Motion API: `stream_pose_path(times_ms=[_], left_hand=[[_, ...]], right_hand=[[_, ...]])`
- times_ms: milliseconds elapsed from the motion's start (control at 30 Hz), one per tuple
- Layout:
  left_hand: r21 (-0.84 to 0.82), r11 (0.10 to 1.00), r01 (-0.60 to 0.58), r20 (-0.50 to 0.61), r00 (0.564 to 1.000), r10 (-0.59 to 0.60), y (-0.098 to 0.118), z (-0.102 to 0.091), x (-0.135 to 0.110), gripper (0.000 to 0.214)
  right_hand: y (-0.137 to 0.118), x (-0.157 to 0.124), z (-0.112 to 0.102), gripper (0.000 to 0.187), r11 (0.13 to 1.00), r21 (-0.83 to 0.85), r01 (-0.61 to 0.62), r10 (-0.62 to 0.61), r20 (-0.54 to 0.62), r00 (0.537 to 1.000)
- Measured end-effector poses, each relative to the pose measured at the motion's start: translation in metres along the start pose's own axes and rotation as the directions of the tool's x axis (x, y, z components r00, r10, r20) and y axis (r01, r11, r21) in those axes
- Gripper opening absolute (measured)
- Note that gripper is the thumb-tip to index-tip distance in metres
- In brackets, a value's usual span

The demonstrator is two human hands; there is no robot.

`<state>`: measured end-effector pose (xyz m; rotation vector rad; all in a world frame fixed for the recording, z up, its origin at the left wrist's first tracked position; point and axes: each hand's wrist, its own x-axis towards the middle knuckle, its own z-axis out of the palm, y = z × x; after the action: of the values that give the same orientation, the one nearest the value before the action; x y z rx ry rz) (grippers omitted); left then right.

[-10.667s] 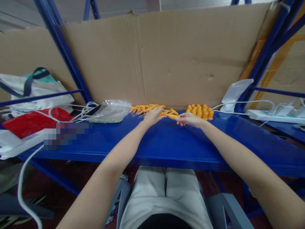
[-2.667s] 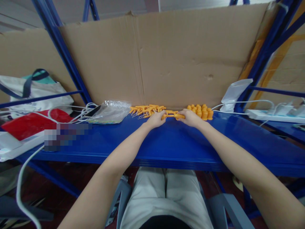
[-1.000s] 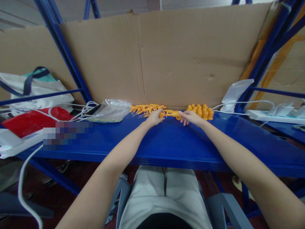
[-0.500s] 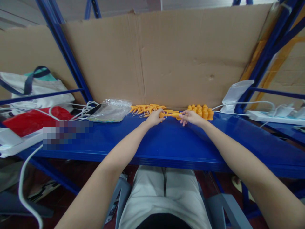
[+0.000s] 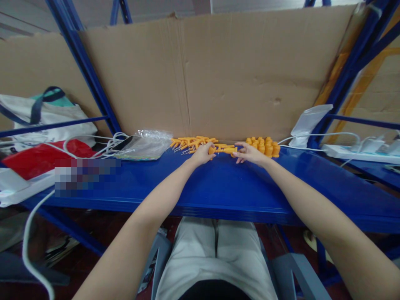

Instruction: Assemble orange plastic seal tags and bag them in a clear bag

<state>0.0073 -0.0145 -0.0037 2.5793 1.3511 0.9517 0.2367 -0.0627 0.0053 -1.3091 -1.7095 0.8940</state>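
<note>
Near the cardboard, my left hand is closed on an orange plastic corkscrew part, mostly covered by the fingers. To its right, my right hand pinches the right end of an orange plastic piece between thumb and fingertips. Left of my left hand lies a loose pile of orange corkscrews, with metal spirals sticking out at the front. Beyond my right hand, several orange plastic pieces stand upright in a close group. Whether the pieces in my two hands are joined, I cannot tell.
A clear plastic bag lies left of the pile. White cables, a red bag and a cloth tote crowd the left end. Cardboard closes off the back of the blue table. A power strip sits at right.
My right hand has shifted very slightly left, along the orange piece. My left hand stays in nearly the same place, still closed.
</note>
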Motion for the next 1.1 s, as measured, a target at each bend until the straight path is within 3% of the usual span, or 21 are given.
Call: stream_pose_path(times_ms=[167,300,400,567,733,933,1100], left_hand=[[-0.004,1.0,-0.031,0.007,1.0,0.031,0.0031,-0.0032,-0.0011,0.03],[0.01,1.0,-0.002,0.027,1.0,0.001,0.0062,-0.0037,-0.0003,0.032],[0.024,1.0,-0.013,0.021,1.0,0.012,0.0038,-0.0016,0.0013,0.031],[0.02,0.999,-0.033,0.008,0.999,0.033,-0.0025,-0.0008,0.0022,0.031],[-0.009,0.999,-0.032,0.014,0.999,0.032,0.0008,-0.005,0.0004,0.03],[0.006,1.0,-0.014,0.032,0.999,0.014,0.0067,-0.0067,-0.0005,0.031],[0.006,1.0,0.012,0.013,1.0,-0.012,0.0063,-0.0051,0.0004,0.032]], right_hand=[[-0.0019,-0.0014,0.0005,0.026,0.999,0.024,-0.024,0.023,0.025,0.999],[-0.0062,-0.0021,0.0011,0.053,0.996,-0.062,-0.067,0.067,0.0,0.998],[-0.007,-0.0022,0.0011,0.063,0.987,-0.108,-0.116,0.115,-0.015,0.993],[-0.0036,-0.0014,-0.0009,0.039,0.998,-0.047,-0.039,0.038,-0.015,0.999],[0.0011,0.0025,-0.0032,0.032,0.997,-0.068,0.04,-0.04,0.0,0.999],[-0.0001,0.0015,-0.0029,0.064,0.992,-0.128,-0.016,0.014,-0.016,1.0],[-0.0033,0.0002,-0.0015,0.058,0.992,-0.127,0.012,-0.018,-0.049,0.999]])
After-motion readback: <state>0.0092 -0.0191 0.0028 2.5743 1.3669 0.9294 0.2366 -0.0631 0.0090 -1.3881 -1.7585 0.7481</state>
